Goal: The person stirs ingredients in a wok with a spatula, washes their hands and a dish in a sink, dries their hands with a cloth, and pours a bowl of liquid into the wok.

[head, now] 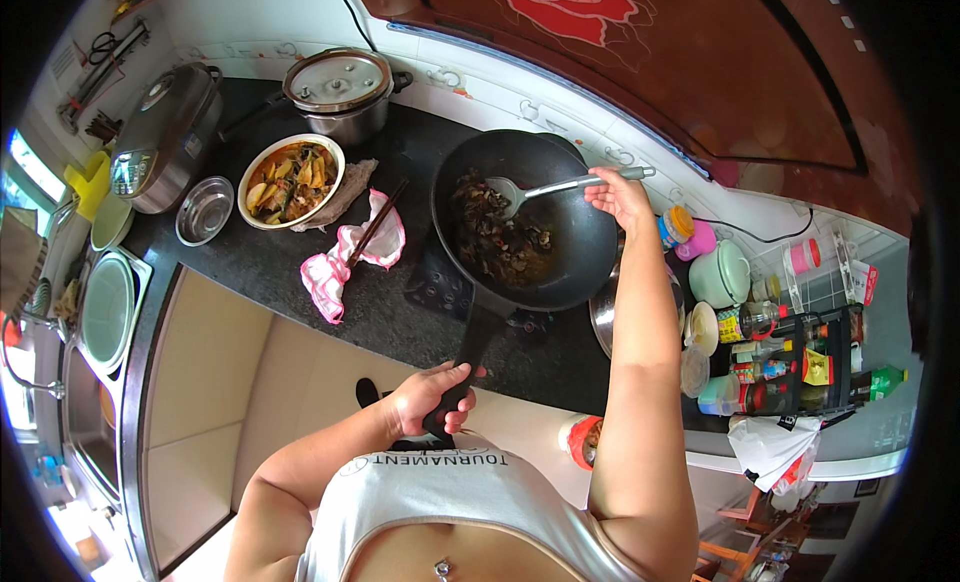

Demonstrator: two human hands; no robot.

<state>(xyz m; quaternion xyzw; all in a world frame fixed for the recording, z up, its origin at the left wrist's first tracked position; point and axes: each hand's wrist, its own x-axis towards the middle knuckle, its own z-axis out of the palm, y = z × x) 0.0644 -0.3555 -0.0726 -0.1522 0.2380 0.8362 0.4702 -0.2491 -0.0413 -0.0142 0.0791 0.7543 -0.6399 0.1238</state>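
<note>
A black wok (577,229) sits over a dark cooktop (442,286), with its handle pointing towards me. My left hand (435,400) is wrapped around the black wok handle (480,334). In the wok lies dark, chopped cooked food (502,241) with some liquid at its right side. A spatula (551,187) with a grey head and metal shaft reaches into the food from the right. Near the end of its handle, my right hand (621,196) grips it above the wok's far right rim. The spatula head rests among the food.
Left of the wok are a pink-edged cloth (326,282) with chopsticks (379,222), a bowl of stew (292,181), a metal bowl (204,211), a pressure cooker (337,94) and a rice cooker (166,136). Seasoning bottles (761,349) crowd the right; a metal lid (602,312) lies beneath my forearm.
</note>
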